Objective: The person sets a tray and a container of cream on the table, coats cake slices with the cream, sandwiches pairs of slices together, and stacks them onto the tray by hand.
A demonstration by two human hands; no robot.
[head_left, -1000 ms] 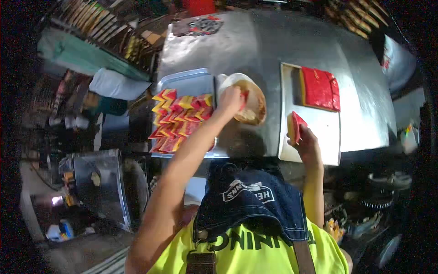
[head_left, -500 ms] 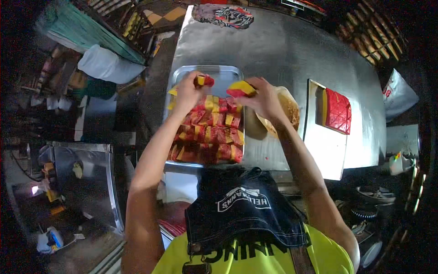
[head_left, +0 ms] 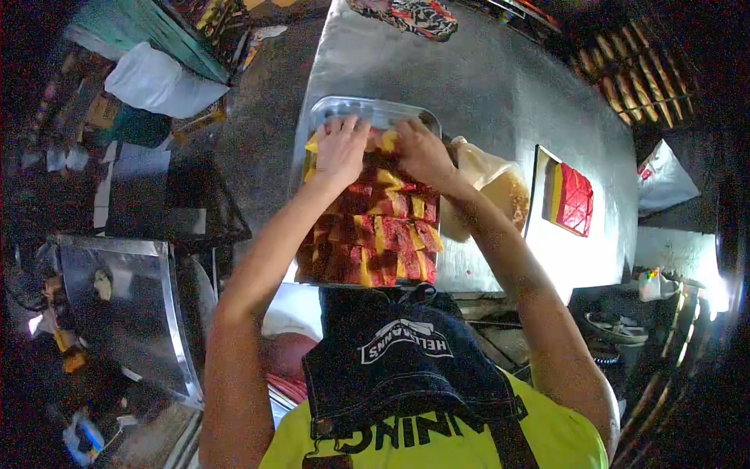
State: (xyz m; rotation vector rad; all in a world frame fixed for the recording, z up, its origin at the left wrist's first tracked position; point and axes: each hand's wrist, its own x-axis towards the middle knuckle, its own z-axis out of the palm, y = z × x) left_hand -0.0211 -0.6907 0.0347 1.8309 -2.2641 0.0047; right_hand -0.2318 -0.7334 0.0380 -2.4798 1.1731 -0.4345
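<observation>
Rows of red and yellow pieces (head_left: 379, 227) fill most of a metal tray (head_left: 375, 105) in front of me. At the far row, my left hand (head_left: 344, 148) reaches down with its fingers bent over the pieces; what its fingertips hold is hidden. Just to its right, my right hand (head_left: 422, 152) is bent over the same row, beside a yellow and red piece, and its grip is hidden too. Right of the tray lies a round bowl or bag with brown crumbs (head_left: 512, 195). A red and yellow block with cut lines (head_left: 576, 202) rests on a white board (head_left: 543, 242).
The metal table (head_left: 484, 86) carries a patterned cloth (head_left: 410, 17) at its far edge. White sacks stand left (head_left: 160, 82) and right (head_left: 664, 180). A slatted rack (head_left: 633, 74) is at the far right, and a metal-framed surface (head_left: 117, 305) at the lower left.
Both hands, which held red and yellow pieces above the tray, have come down onto its far row. The view has shifted, so the tray appears further right.
</observation>
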